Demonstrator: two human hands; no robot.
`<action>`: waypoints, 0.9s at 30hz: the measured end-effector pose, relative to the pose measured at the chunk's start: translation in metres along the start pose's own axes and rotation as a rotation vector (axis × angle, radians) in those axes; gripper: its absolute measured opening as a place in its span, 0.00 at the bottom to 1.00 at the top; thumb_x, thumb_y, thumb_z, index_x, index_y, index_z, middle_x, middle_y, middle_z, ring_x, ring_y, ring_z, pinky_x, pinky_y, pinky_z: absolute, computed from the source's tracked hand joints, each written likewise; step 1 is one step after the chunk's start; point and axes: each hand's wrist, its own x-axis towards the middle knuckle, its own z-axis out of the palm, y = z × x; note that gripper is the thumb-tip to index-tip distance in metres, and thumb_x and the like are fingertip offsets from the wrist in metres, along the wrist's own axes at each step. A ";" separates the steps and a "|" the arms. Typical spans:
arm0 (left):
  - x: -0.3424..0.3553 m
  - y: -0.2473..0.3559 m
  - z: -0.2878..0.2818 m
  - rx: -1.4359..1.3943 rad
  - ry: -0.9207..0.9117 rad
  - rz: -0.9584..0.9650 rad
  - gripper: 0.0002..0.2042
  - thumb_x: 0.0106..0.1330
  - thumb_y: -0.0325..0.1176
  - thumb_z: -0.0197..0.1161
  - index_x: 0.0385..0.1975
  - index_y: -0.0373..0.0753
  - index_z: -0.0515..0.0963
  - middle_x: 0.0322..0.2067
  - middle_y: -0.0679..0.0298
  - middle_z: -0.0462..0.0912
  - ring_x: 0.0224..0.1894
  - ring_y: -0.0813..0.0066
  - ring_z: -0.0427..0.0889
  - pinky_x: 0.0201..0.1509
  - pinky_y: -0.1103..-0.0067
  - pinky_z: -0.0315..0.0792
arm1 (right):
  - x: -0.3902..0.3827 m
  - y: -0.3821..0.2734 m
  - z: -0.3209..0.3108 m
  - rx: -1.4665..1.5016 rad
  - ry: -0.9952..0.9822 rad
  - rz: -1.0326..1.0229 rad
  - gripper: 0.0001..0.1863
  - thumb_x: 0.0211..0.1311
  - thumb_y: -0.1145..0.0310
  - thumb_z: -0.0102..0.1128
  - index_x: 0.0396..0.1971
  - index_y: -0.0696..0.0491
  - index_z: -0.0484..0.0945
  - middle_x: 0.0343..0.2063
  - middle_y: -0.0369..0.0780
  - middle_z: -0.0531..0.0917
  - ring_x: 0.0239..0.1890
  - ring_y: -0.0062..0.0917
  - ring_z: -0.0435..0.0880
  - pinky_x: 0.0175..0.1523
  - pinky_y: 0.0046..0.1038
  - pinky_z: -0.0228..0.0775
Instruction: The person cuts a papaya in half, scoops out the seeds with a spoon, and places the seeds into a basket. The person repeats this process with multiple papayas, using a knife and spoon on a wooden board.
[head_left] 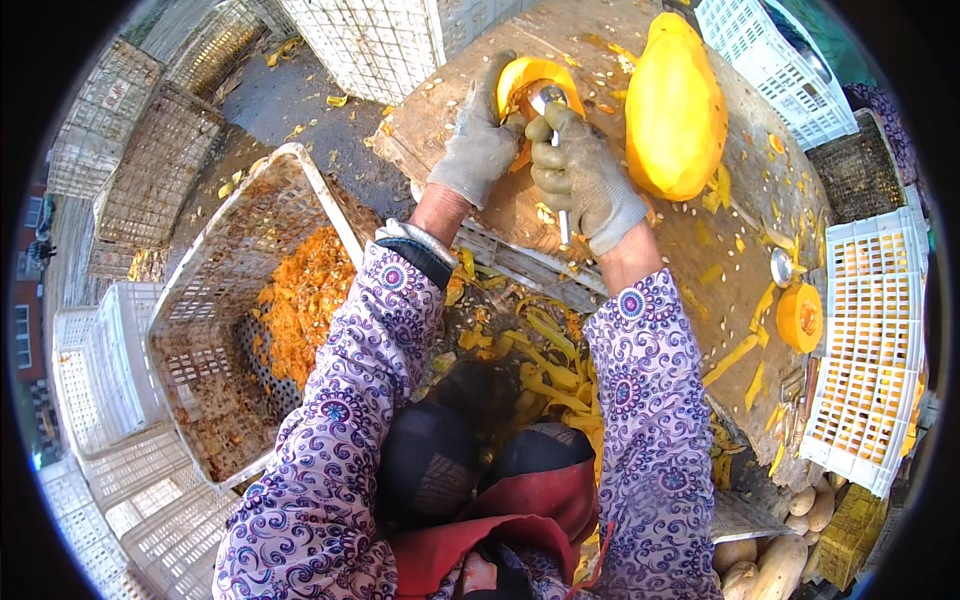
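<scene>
My left hand, in a dirty work glove, grips the side of a hollow peeled piece of squash at the far edge of the wooden board. My right hand, gloved too, is closed around the handle of a metal spoon. The spoon's bowl is at the hollow of the piece; its tip is partly hidden there. A whole peeled orange squash lies to the right of my right hand. Seeds and peel strips litter the board about both hands.
Left of my arm, a dirty plastic crate holds orange pulp. On the board's right lie a cut squash end and another round metal tool. A white crate of orange pieces stands beyond. Unpeeled squashes lie lower right.
</scene>
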 end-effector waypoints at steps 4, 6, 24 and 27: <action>-0.014 0.005 0.005 -0.092 0.014 -0.168 0.32 0.53 0.14 0.51 0.62 0.39 0.58 0.59 0.57 0.65 0.60 0.66 0.66 0.64 0.78 0.59 | -0.002 0.014 0.002 -0.059 0.154 0.132 0.16 0.66 0.52 0.45 0.29 0.50 0.70 0.12 0.25 0.59 0.08 0.09 0.51 0.11 0.14 0.40; -0.017 0.009 0.005 -0.121 0.038 -0.200 0.31 0.55 0.13 0.51 0.62 0.40 0.59 0.57 0.61 0.67 0.55 0.72 0.69 0.58 0.80 0.65 | -0.002 0.018 0.001 -0.063 0.099 0.089 0.16 0.66 0.52 0.45 0.28 0.50 0.70 0.12 0.25 0.59 0.08 0.09 0.51 0.11 0.13 0.40; -0.029 0.025 0.033 0.204 0.002 -0.293 0.30 0.54 0.30 0.58 0.60 0.44 0.59 0.49 0.47 0.74 0.53 0.52 0.73 0.57 0.70 0.66 | -0.009 0.008 -0.051 0.425 -0.228 0.219 0.16 0.67 0.54 0.42 0.26 0.49 0.72 0.10 0.26 0.60 0.06 0.10 0.55 0.08 0.14 0.43; -0.027 0.024 0.032 0.085 0.014 -0.382 0.29 0.54 0.31 0.58 0.59 0.41 0.60 0.49 0.46 0.74 0.53 0.52 0.73 0.57 0.70 0.66 | -0.013 0.001 -0.045 0.354 -0.118 0.249 0.16 0.67 0.54 0.42 0.26 0.49 0.71 0.09 0.26 0.60 0.06 0.11 0.55 0.08 0.14 0.43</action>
